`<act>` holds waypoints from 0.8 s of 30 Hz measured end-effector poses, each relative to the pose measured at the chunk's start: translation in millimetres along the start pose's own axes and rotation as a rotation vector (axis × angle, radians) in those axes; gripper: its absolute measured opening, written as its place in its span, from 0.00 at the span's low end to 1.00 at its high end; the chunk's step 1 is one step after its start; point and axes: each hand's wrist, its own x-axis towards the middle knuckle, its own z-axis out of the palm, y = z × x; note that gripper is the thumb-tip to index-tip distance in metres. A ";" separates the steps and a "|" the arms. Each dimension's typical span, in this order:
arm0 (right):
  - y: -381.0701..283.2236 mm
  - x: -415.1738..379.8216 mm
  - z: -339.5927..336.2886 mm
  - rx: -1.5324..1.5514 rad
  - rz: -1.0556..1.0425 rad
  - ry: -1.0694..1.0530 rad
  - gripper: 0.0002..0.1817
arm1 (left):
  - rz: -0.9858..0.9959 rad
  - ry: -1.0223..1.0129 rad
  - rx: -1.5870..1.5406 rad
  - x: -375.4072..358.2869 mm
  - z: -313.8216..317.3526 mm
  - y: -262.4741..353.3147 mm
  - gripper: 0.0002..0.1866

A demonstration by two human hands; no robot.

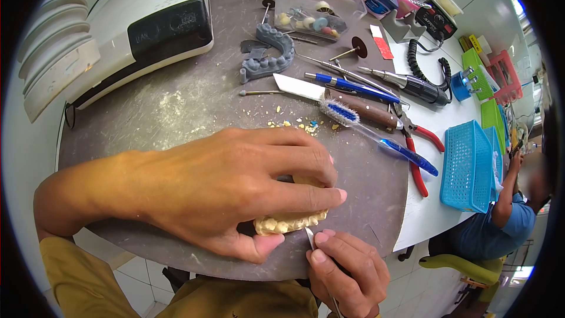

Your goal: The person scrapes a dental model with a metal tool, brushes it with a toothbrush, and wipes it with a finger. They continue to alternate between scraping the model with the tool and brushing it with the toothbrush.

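Observation:
Near the front edge of the dark bench, my left hand [235,179] is closed over a yellowish dental model [286,224], its fingers across the top and its thumb at the near side. A row of teeth shows along the near edge; most of the rest is hidden under my palm. Just right of it, my right hand [350,268] pinches a slim metal carving tool [310,237], its pale blade tip pointing up towards the model. A small gap seems to separate the tip from the teeth. Beyond my left hand lie yellow crumbs [286,123] on the bench.
Behind lie a grey dental model [268,68], a white-bladed knife [300,88], a blue toothbrush [406,156], red-handled pliers [415,165] and a handpiece [412,85]. A blue basket [465,168] stands right, a white machine [147,29] back left. A person [494,224] sits far right.

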 end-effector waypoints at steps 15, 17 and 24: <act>0.3 -4.4 2.0 -0.010 0.021 0.052 0.14 | -0.011 -0.005 0.010 0.5 -2.2 3.1 0.36; 1.0 -3.4 2.0 -0.003 0.010 0.051 0.14 | -0.012 -0.005 0.010 -0.1 -2.0 2.8 0.36; 10.7 -3.3 2.7 -0.017 -0.029 0.026 0.15 | -0.009 -0.006 0.018 0.4 -2.2 2.8 0.36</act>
